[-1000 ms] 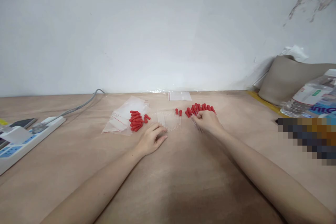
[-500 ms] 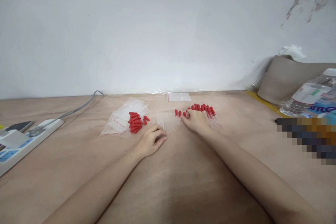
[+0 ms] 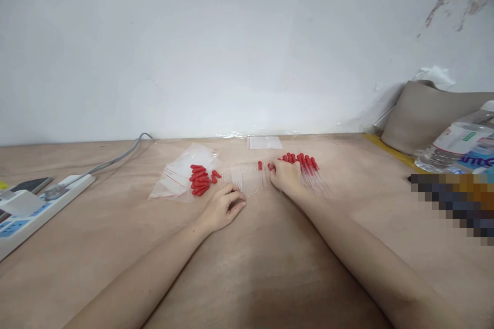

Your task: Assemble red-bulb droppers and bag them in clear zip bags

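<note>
My right hand [image 3: 285,177] is closed, knuckles up, its fingertips pinched at a red-bulbed glass dropper [image 3: 270,166]; the grip itself is partly hidden. Beside it on the right lies a row of droppers [image 3: 303,159] with red bulbs and clear tubes. One more red-capped dropper [image 3: 260,165] lies to the left of the hand. My left hand [image 3: 226,207] rests on the table with fingers loosely bent and a gap to the thumb, holding nothing. Just past its fingers lie several clear glass tubes [image 3: 247,180]. A pile of red rubber bulbs [image 3: 199,181] sits beyond my left wrist.
Clear zip bags [image 3: 170,181] lie under and beside the bulbs. Another small bag [image 3: 264,142] lies by the wall. A power strip [image 3: 46,205] with a grey cable is at left. At right stand a water bottle [image 3: 450,146] and a grey-brown curled sheet [image 3: 409,115].
One red-capped dropper has shifted right, from beside the leftmost one to my right fingertips. My right hand has turned slightly. The left hand stays where it was.
</note>
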The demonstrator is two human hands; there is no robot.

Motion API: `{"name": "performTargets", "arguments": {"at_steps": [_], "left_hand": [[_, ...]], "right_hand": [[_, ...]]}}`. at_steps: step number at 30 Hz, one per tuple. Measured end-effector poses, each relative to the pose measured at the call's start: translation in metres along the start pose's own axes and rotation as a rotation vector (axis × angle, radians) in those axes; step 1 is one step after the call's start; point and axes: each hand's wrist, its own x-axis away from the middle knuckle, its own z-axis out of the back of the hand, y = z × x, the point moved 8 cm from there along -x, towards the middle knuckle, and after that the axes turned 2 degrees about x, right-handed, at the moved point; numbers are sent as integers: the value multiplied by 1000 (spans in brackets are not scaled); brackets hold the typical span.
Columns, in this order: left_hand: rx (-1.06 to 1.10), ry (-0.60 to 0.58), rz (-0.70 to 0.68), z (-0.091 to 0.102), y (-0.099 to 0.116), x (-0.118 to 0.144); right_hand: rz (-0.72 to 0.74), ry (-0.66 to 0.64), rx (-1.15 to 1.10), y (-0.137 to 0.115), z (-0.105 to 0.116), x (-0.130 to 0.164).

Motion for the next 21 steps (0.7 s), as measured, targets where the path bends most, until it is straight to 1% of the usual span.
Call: {"name": "performTargets", "arguments": {"at_steps": [2,4,7,9,12,14,16,19,21], "left_hand": [[-44,38,13,3,-1,0],[-122,110,61,9,-6,0],[-263,238,171,25,-19,0],[-350,303,236,38,-29,0],[-471,322,284,53,-39,-3],[-552,282,276,59,-44,-6],[-609,192,250,61,-50,-13],[-617,-38,205,54,-67,-26],[-587,-204,180,46,-79,-36]], "right_hand": [[39,-10,-21,-7,1,2],[46,-34,-14,-11,0,3],[-19,-79,38,-11,-2,4],[-50,-113,66,-10,-3,4],[-50,-171,72,-12,-7,4],[-51,-196,67,-14,-10,4],[-59,-205,68,-14,-14,3],[-55,-192,72,-16,-16,3],[-62,-160,65,-16,-13,4]]}}
